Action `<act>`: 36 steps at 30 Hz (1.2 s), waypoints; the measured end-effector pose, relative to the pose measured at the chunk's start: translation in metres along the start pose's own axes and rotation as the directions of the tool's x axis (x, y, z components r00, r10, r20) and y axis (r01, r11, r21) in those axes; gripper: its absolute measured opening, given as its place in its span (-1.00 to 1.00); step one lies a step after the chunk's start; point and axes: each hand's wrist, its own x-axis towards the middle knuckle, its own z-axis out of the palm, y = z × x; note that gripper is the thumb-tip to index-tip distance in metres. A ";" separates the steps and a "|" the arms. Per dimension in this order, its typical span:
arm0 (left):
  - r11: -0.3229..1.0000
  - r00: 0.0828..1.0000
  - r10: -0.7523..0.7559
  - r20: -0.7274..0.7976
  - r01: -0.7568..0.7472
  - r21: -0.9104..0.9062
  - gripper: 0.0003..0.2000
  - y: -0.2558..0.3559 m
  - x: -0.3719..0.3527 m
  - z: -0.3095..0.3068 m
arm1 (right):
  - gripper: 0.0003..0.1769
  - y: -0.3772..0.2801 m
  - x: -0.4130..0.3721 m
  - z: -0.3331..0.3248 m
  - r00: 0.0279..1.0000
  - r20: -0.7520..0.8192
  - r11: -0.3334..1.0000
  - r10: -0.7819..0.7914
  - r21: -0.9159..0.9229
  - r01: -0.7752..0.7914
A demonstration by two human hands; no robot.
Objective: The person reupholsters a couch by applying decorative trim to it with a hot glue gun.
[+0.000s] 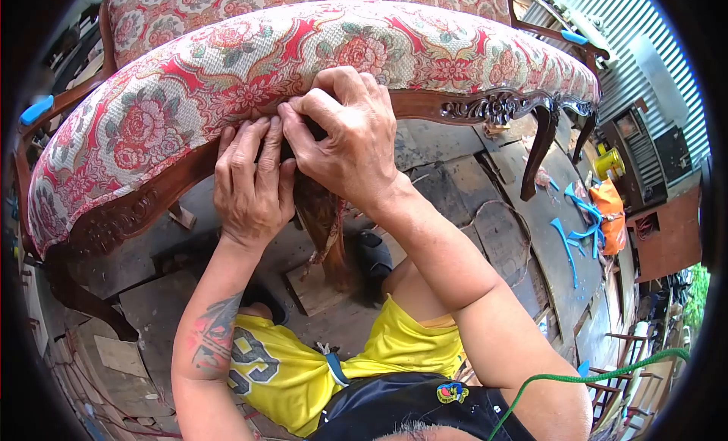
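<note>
A long sofa seat with floral upholstery fabric curves across the upper view, above a carved dark wood rail. My left hand rests against the fabric's lower edge, fingers stretched upward and fingertips pressing where cloth meets wood; its thumb stands apart. Beside it, my right hand is closed, thumb and index finger pinching at that same edge. The tips of both hands nearly touch. Whatever small part lies under the right fingers is hidden. A front leg of the sofa stands just below my hands.
Worn boards cover the floor. At the right lie blue strips, an orange bag and a yellow container. A green cord crosses the lower right. Carved legs stand at the sofa's right end.
</note>
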 end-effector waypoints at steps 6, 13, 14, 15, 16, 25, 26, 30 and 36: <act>1.000 1.000 0.003 0.005 -0.003 0.013 -0.59 0.000 0.000 0.000 | -0.86 0.000 0.000 0.000 1.000 -0.004 1.000 0.002 0.006 -0.002; 1.000 1.000 0.009 -0.004 -0.009 0.016 -0.59 -0.001 0.000 0.001 | -0.86 0.000 0.000 0.000 1.000 0.007 1.000 0.009 -0.008 -0.009; 1.000 1.000 0.010 -0.006 -0.010 0.015 -0.59 -0.001 0.000 0.001 | -0.86 0.000 0.000 0.000 1.000 0.007 1.000 0.009 -0.007 -0.009; 1.000 1.000 0.011 -0.008 -0.011 0.015 -0.60 -0.001 0.000 0.001 | -0.86 0.000 0.000 0.000 1.000 0.009 1.000 0.007 -0.009 -0.007; 1.000 1.000 0.011 -0.008 -0.010 0.017 -0.60 -0.001 0.000 0.001 | -0.86 0.000 0.000 0.000 1.000 0.010 1.000 0.004 -0.010 -0.004; 1.000 1.000 0.004 -0.014 -0.004 -0.006 -0.61 0.000 0.001 0.000 | -0.82 0.004 -0.003 0.006 1.000 -0.014 1.000 -0.003 0.016 0.004; 1.000 1.000 0.006 -0.021 -0.006 -0.010 -0.61 0.000 0.002 0.000 | -0.83 0.005 -0.003 0.007 1.000 -0.021 1.000 -0.007 0.016 0.007; 1.000 1.000 0.005 -0.022 -0.005 -0.013 -0.61 0.000 0.001 0.001 | -0.83 0.005 -0.002 0.006 1.000 -0.015 1.000 -0.009 0.017 0.010; 1.000 1.000 0.001 -0.017 -0.002 -0.021 -0.55 -0.001 0.000 0.001 | -0.83 0.007 -0.003 0.007 1.000 -0.009 1.000 -0.014 0.017 0.014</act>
